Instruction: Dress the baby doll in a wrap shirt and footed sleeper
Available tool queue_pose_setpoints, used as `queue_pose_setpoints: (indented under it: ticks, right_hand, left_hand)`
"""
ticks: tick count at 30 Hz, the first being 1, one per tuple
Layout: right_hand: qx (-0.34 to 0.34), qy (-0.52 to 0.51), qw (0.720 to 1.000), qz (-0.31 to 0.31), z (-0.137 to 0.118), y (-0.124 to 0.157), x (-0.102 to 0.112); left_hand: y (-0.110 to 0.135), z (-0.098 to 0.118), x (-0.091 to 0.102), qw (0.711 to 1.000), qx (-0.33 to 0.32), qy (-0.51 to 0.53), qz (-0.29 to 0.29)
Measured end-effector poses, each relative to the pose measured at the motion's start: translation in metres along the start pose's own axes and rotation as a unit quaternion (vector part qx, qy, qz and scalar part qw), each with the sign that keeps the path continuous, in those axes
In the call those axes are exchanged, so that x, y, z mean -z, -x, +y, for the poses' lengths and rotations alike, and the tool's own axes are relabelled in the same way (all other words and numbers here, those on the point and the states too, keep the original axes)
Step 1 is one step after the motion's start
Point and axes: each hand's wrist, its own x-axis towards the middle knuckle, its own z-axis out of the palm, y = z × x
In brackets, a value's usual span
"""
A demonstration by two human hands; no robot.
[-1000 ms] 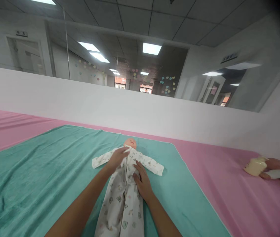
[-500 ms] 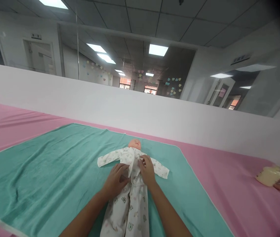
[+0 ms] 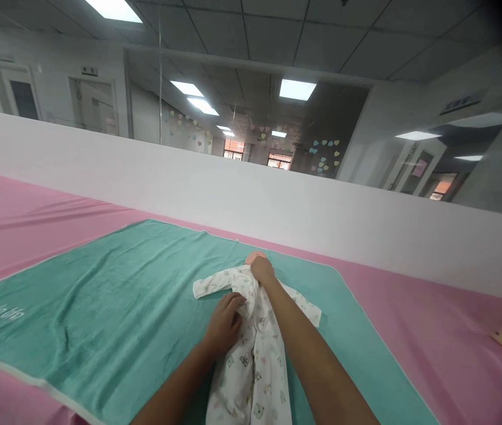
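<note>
White suit (image 3: 247,341) on doll (image 3: 255,255), atop teal towel (image 3: 131,301). Your R hand (image 3: 263,269) is at doll's neck, L hand (image 3: 225,323) by its tummy, apart; can't tell grips. Prob. adjusting suit's top; next likely needs front smoothed.

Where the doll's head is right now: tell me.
In the head view, the doll's head lies below centre, at the neck of the patterned outfit, partly hidden by the right hand, near the far edge of the green blanket.

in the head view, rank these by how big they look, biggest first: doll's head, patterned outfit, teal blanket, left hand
1. Teal blanket
2. Patterned outfit
3. Left hand
4. Doll's head, partly hidden by the right hand
</note>
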Motion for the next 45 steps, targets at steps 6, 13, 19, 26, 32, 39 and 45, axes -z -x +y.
queue_pose_setpoints:
  ticks: [6, 13, 19, 26, 32, 39, 45]
  right_hand:
    - [-0.050, -0.046, 0.992, 0.102, 0.040, 0.017, 0.006]
    - [0.022, -0.084, 0.984, 0.158, 0.070, 0.082, 0.008]
    - [0.197, -0.197, 0.945, 0.173, 0.069, 0.132, 0.000]
    - [0.260, -0.237, 0.930, 0.108, 0.067, 0.137, -0.003]
    - [0.270, -0.230, 0.930, 0.092, 0.074, 0.147, -0.004]
    - [0.149, -0.226, 0.956, 0.113, 0.135, 0.136, 0.009]
    - [-0.231, -0.138, 0.941, 0.204, 0.230, 0.121, 0.034]
  left_hand:
    - [0.002, -0.017, -0.005, 0.997, 0.060, -0.021, 0.042]
    - [0.004, -0.022, -0.004, 0.976, 0.186, -0.113, 0.012]
    - [0.004, -0.024, -0.009, 0.962, 0.222, -0.149, -0.045]
    - [0.004, -0.016, 0.002, 0.965, 0.226, -0.118, -0.070]
    - [0.025, 0.003, 0.012, 0.971, 0.199, -0.085, -0.104]
    - [0.024, -0.015, 0.027, 0.979, 0.133, -0.024, -0.153]
    - [-0.005, -0.092, 0.060, 0.921, 0.360, -0.142, 0.051]
